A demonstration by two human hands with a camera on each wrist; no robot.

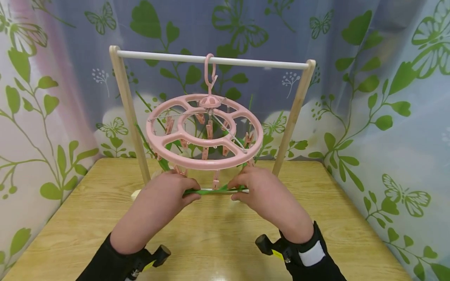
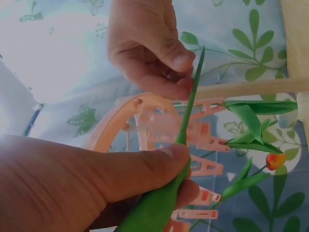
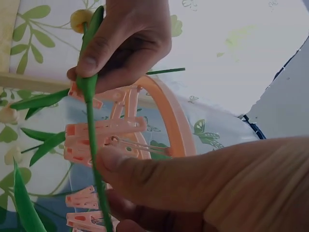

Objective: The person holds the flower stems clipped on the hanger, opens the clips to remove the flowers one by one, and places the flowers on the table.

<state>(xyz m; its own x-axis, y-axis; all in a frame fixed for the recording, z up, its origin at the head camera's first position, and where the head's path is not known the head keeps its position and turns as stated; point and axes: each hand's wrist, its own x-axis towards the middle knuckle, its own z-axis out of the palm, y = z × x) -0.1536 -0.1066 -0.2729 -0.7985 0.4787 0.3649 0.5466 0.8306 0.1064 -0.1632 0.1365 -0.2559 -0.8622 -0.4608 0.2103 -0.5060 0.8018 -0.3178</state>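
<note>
Leafy, butterfly-printed curtains close round the desk, where a wooden rack stands toward the far edge. From its white bar hangs a round pink hanger, several of its clips holding green-leaved tulips. Below its front rim, over the desk, a single tulip stretches sideways between the hands; the left hand pinches it, while the right hand curves about its stem, whether gripping I can't tell.
</note>
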